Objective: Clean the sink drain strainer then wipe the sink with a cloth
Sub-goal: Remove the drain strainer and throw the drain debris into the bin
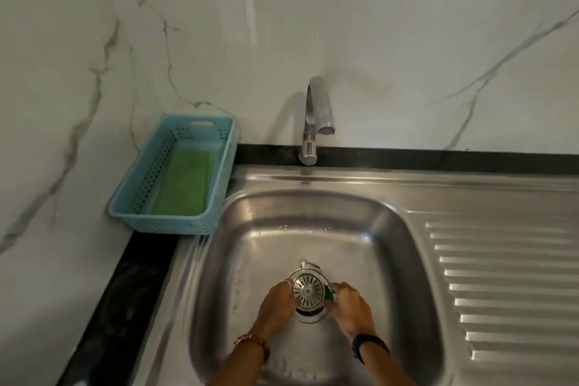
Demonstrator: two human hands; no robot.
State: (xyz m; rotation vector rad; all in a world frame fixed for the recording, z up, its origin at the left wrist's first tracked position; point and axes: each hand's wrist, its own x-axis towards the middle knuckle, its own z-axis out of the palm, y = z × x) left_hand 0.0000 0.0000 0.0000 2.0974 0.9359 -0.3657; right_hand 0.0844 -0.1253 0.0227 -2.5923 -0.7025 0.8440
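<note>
The round steel drain strainer (pixel 307 289) is lifted and tilted over the drain hole (pixel 310 315) in the steel sink (pixel 269 247). My left hand (pixel 277 304) grips the strainer's left rim. My right hand (pixel 351 307) holds a small green scrubber (pixel 329 293) against the strainer's right edge. A green cloth (pixel 185 186) lies flat in the blue basket (pixel 175 224) at the sink's back left.
A chrome tap (pixel 315 119) stands behind the basin; no water runs from it. The ribbed draining board (pixel 507 285) stretches to the right. A black counter edge (pixel 125 298) runs along the left, and a marble wall (pixel 313 25) rises behind.
</note>
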